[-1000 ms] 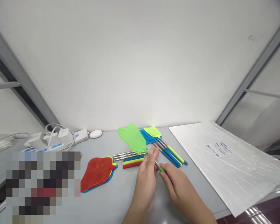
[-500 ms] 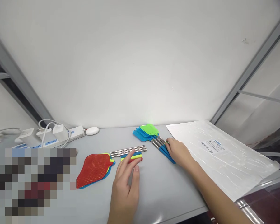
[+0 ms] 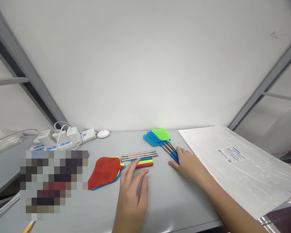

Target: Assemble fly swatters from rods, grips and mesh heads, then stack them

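Observation:
My left hand (image 3: 133,191) hovers open over the front of the table, fingers spread, just before a row of loose blue, yellow and red handles (image 3: 145,165). Behind those handles lie several thin metal rods (image 3: 139,155). To the left sits a stack of loose fly swatter heads, with a red head (image 3: 105,171) on top of yellow and blue ones. My right hand (image 3: 186,161) is round the blue handles of several assembled fly swatters (image 3: 154,139), thumb on their left side and fingers on the right. The topmost has a green head (image 3: 161,134); blue heads fan out below it.
A white wrapped panel (image 3: 223,145) with a label lies on the right. At back left stands a power strip (image 3: 88,135) with chargers and cables, beside a white oval device (image 3: 103,134). A pixelated patch hides the left front. A white wall (image 3: 145,64) rises behind the table.
My right hand has slid from the green swatter's rod down onto the handles, its thumb now spread to their left. The view has turned slightly left. My left hand stays open.

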Action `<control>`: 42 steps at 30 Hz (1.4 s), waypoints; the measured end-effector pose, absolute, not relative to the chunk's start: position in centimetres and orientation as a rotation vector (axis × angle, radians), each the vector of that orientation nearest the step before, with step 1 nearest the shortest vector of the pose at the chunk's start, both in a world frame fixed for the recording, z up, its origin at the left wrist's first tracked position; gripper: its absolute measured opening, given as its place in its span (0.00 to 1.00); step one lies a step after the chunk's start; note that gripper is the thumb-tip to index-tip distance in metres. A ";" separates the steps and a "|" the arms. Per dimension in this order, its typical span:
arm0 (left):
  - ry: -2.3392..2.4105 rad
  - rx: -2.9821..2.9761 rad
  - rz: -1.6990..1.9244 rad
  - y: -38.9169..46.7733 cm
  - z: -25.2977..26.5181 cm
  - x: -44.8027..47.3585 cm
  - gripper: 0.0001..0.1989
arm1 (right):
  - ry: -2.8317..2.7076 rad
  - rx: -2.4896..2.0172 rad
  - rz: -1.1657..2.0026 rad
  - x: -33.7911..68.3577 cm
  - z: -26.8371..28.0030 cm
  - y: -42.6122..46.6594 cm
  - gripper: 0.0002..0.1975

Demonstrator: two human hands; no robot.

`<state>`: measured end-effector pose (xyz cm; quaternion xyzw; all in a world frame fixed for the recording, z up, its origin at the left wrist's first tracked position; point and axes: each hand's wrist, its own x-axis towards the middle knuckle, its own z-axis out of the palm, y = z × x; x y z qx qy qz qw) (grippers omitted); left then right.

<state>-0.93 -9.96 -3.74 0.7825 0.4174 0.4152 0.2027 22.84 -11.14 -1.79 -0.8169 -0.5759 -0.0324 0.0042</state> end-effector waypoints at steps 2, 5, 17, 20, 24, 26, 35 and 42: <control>1.148 2.153 1.183 -10.0 -3.8 -1.0 0.14 | -1.790 -2.595 -0.147 22.4 -2.1 -11.0 0.24; 1.112 2.135 1.210 -10.1 -3.8 -1.0 0.14 | -1.768 -2.606 -0.194 22.1 -2.6 -10.2 0.25; 1.125 2.150 1.176 -10.1 -3.8 -1.0 0.12 | -1.538 -2.700 -0.309 23.0 -4.2 -9.2 0.22; 1.120 2.161 1.168 -10.1 -3.7 -0.9 0.12 | -1.442 -2.746 -0.327 23.4 -4.4 -9.4 0.25; 1.165 2.252 1.119 -9.9 -3.8 -0.8 0.12 | -1.428 -2.743 -0.363 23.4 -4.4 -9.4 0.31; 1.237 2.338 1.072 -9.8 -3.9 -0.8 0.12 | -1.505 -2.678 -0.419 22.7 -3.8 -9.3 0.33; 1.518 2.396 0.881 -10.1 -4.1 -1.0 0.14 | -2.198 -1.968 -0.166 16.6 -0.1 -4.4 0.20; 1.647 2.341 0.917 -10.2 -5.1 -0.5 0.14 | -2.453 -1.682 0.123 14.4 -0.4 0.6 0.13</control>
